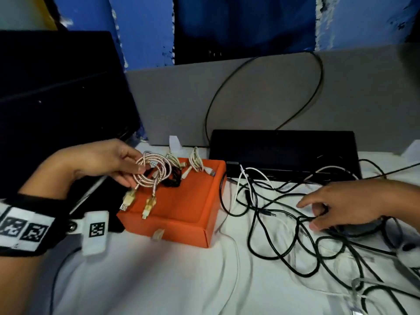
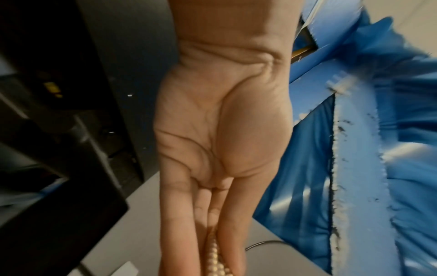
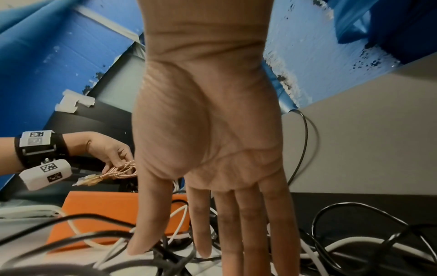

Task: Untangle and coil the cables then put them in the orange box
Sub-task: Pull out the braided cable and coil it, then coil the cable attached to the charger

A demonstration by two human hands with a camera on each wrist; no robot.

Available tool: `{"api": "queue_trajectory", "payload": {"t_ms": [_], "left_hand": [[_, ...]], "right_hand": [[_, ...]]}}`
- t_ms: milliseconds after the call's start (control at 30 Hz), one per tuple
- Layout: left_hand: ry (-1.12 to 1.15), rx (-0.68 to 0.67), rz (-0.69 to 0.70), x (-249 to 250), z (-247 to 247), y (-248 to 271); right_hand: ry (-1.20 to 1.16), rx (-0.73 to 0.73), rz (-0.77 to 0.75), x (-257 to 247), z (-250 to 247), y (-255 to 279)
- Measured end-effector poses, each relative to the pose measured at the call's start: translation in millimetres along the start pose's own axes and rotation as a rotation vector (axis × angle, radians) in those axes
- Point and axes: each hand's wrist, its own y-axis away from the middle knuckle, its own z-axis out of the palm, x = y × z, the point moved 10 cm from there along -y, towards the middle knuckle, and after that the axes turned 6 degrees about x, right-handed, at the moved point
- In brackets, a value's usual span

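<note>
Both hands are bare, with no gloves, rings or sleeves in view.

Left hand point(image 1: 106, 160): the wrist behind it carries a wide black strap point(image 1: 29, 198). A white block point(image 3: 35, 141) sits on top of the strap, printed with black-and-white square markers. A second white block point(image 1: 95, 230) hangs from the strap on the palm side, fixed by a metal screw point(image 1: 72, 226), and bears further square markers.

Right hand point(image 1: 345, 203): the forearm behind it is bare as far as the head view shows; its wrist gear is out of frame.
</note>
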Motion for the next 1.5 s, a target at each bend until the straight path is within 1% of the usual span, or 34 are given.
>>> {"api": "queue_trajectory", "payload": {"t_ms": [133,233,300,367,433,500,567,667,800,900,967,1033,1067,1133,1167,1200,1233,1333,1433,1467,1500], "left_hand": [[-0.012,-0.054,-0.107,-29.2,12.3,-15.5],[0.008,-0.068,-0.16,-34.6,23.9,-19.2],[0.012,-0.111,-0.148,-32.4,32.1,-21.2],[0.027,-0.175,-0.108,-26.1,39.5,-21.6],[0.016,-0.201,-0.071,-20.3,41.3,-23.9],[-0.045,-0.195,-0.057,-16.5,41.0,-26.3],[-0.131,-0.162,-0.061,-13.8,38.6,-28.8],[-0.223,-0.112,-0.058,-7.5,31.6,-30.9],[-0.307,-0.108,-0.038,0.0,27.6,-28.9],[-0.4,-0.085,-0.038,4.4,26.2,-25.4],[-0.501,-0.023,-0.012,13.3,18.5,-21.6],[-0.651,0.108,0.09,37.8,6.4,-17.9],[-0.679,0.186,0.16,55.7,2.9,-14.3],[-0.595,0.308,0.314,99.0,5.6,-0.4],[-0.519,0.335,0.389,122.3,13.1,8.6],[-0.449,0.331,0.451,142.9,23.2,16.3],[-0.389,0.296,0.506,163.1,37.0,23.2],[-0.312,0.135,0.597,209.2,87.3,29.3],[-0.395,0.069,0.63,235.5,141.1,1.6],[-0.403,0.028,0.626,239.5,159.8,-11.0],[-0.363,-0.035,0.62,243.1,178.0,-24.3]], "right_hand": [[0.056,-0.021,0.004,-2.4,4.3,-8.9],[0.093,-0.033,0.041,-0.6,2.5,-10.3],[0.109,-0.018,0.05,1.0,-3.4,-12.6],[0.1,-0.002,0.05,2.6,-10.5,-15.4],[0.085,0.02,0.042,4.5,-17.5,-19.4],[0.083,0.026,0.048,6.8,-20.5,-23.2],[0.103,0.006,0.056,7.5,-18.6,-25.9],[0.117,-0.088,0.078,5.3,-6.5,-27.0],[0.144,-0.191,0.074,2.7,10.7,-29.2],[0.165,-0.166,0.064,4.7,12.5,-32.4],[0.171,-0.117,0.068,6.7,5.2,-33.7],[0.188,-0.001,0.044,6.4,-15.1,-34.7],[0.206,0.082,0.029,5.4,-30.4,-33.5],[0.208,0.246,0.013,3.2,-63.3,-30.2],[0.177,0.322,0.015,3.5,-79.0,-27.6],[0.134,0.389,0.021,3.1,-93.0,-25.4],[0.089,0.452,0.03,3.5,-105.2,-21.8],[-0.027,0.644,0.04,0.2,-136.7,-9.7],[-0.118,0.822,-0.049,-13.2,-164.8,6.6],[-0.171,0.859,-0.081,-16.8,-170.6,11.8],[-0.237,0.879,-0.101,-16.9,-174.1,16.6]]}}
